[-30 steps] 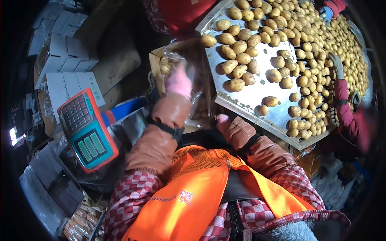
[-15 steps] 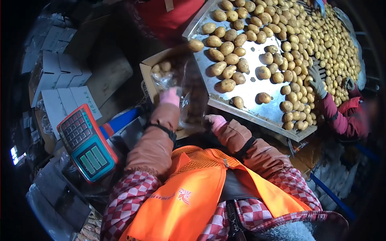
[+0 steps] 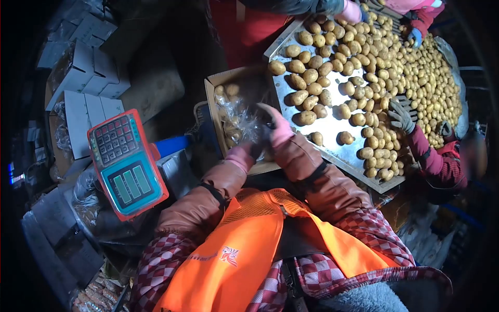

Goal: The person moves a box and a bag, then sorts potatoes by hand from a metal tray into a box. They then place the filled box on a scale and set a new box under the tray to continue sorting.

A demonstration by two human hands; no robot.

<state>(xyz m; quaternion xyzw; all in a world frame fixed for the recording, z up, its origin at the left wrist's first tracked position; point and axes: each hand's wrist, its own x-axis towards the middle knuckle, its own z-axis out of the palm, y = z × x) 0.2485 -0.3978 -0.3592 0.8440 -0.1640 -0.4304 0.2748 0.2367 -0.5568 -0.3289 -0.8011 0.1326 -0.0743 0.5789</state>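
The clear plastic [image 3: 240, 115] lies over potatoes [image 3: 232, 89] inside the cardboard box [image 3: 212, 101]. Step in hand, as judged: arranging the plastic. The left hand [image 3: 243, 155] is at the near side, the right hand [image 3: 282, 129] at the right side; whether their fingers grasp anything (shadow and blur obscure them) cannot be told. The next move calls for controlled handling of loose plastic. Beside the box stands the metal table [image 3: 332, 149].

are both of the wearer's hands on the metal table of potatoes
No, the left hand and right hand are both at the open cardboard box beside the metal table.
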